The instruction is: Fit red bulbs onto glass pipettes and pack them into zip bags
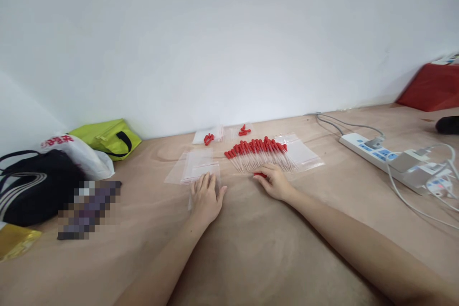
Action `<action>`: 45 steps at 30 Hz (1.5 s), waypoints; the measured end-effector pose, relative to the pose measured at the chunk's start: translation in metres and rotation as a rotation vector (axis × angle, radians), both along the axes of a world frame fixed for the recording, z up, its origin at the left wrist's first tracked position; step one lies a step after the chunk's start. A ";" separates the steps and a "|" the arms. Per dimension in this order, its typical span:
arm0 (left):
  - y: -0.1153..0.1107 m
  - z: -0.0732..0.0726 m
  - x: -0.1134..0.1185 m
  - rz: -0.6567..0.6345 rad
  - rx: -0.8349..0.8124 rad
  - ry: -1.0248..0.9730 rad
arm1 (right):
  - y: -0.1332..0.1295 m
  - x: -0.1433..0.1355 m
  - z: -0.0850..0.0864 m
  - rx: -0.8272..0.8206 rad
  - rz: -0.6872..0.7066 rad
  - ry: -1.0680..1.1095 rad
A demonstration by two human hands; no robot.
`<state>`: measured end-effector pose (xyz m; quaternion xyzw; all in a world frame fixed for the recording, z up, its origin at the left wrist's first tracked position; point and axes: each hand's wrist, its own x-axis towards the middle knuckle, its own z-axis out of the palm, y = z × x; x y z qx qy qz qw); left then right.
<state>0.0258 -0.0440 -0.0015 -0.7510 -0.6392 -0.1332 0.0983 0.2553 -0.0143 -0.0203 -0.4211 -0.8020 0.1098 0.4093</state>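
Note:
My left hand (207, 198) lies with its fingers spread on clear plastic bags (198, 160) at the centre left. Pinched in my right hand (273, 181) is a red-handled stick (260, 174), its thin pale shaft pointing left. Just beyond that hand, a fanned row of red-handled sticks (256, 148) lies with the red ends away from me. More clear bags (303, 153) lie under and to the right of the row. Two small groups of red pieces, one at the left (208, 139) and one at the right (244, 130), rest on bags near the wall.
A white power strip (366, 147) with plugs and cables is at the right, a red bag (430, 88) behind it. Along the left are a yellow-green bag (107, 137), a white plastic bag (96, 160), a black bag (39, 184) and a yellow packet (17, 241).

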 end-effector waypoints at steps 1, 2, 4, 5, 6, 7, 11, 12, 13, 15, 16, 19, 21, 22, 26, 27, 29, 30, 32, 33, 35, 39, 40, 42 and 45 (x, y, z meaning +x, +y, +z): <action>-0.001 0.000 0.001 0.008 -0.048 0.027 | 0.000 0.001 0.000 -0.004 -0.023 0.016; -0.003 0.001 0.001 0.001 -0.083 0.046 | 0.000 0.003 0.000 -0.005 -0.041 0.029; -0.007 0.002 0.003 -0.050 -0.120 0.061 | -0.002 0.004 0.001 -0.003 -0.056 0.041; -0.010 0.003 0.004 -0.087 -0.130 0.058 | -0.003 0.005 0.001 -0.001 -0.057 0.042; -0.014 0.004 0.004 -0.132 -0.146 0.050 | -0.004 0.006 0.001 0.002 -0.057 0.043; -0.017 0.005 0.004 -0.185 -0.168 0.035 | -0.006 0.007 0.001 0.006 -0.057 0.046; -0.032 0.010 -0.001 -0.474 -0.301 -0.082 | -0.014 0.018 0.000 0.025 -0.087 0.055; -0.035 0.011 -0.004 -0.561 -0.335 -0.115 | -0.016 0.022 -0.001 0.027 -0.099 0.056; -0.037 0.012 -0.007 -0.645 -0.367 -0.145 | -0.018 0.026 -0.001 0.027 -0.108 0.056; -0.039 0.014 -0.013 -0.780 -0.420 -0.204 | -0.024 0.036 -0.002 0.019 -0.119 0.054; -0.040 0.015 -0.015 -0.822 -0.425 -0.240 | -0.026 0.040 -0.003 0.011 -0.122 0.051; -0.038 0.015 -0.018 -0.809 -0.332 -0.333 | -0.033 0.053 -0.005 -0.021 -0.118 0.032; -0.036 0.014 -0.016 -0.700 -0.210 -0.354 | -0.035 0.059 -0.007 -0.044 -0.107 0.030; -0.036 0.012 -0.015 -0.638 -0.165 -0.349 | -0.035 0.061 -0.008 -0.053 -0.105 0.030; -0.033 0.008 -0.012 -0.500 -0.179 -0.265 | -0.032 0.063 -0.008 -0.070 -0.094 0.017; -0.033 0.007 -0.012 -0.491 -0.209 -0.235 | -0.031 0.062 -0.007 -0.072 -0.084 0.010; -0.033 0.006 -0.012 -0.484 -0.257 -0.189 | -0.031 0.061 -0.006 -0.071 -0.060 -0.003; -0.033 0.006 -0.012 -0.484 -0.274 -0.174 | -0.031 0.060 -0.005 -0.067 -0.051 -0.009; -0.032 0.006 -0.012 -0.485 -0.293 -0.161 | -0.032 0.059 -0.005 -0.056 -0.038 -0.015; -0.032 0.006 -0.012 -0.486 -0.298 -0.158 | -0.032 0.058 -0.004 -0.052 -0.034 -0.015; -0.032 0.007 -0.012 -0.487 -0.304 -0.158 | -0.032 0.058 -0.005 -0.050 -0.034 -0.013; -0.033 0.010 -0.012 -0.500 -0.317 -0.164 | -0.032 0.058 -0.006 -0.056 -0.075 0.001; -0.033 0.011 -0.012 -0.505 -0.320 -0.164 | -0.032 0.059 -0.006 -0.055 -0.086 0.004; -0.033 0.011 -0.012 -0.509 -0.322 -0.161 | -0.032 0.060 -0.005 -0.048 -0.090 0.002; -0.033 0.011 -0.013 -0.508 -0.326 -0.158 | -0.032 0.060 -0.003 -0.034 -0.064 -0.008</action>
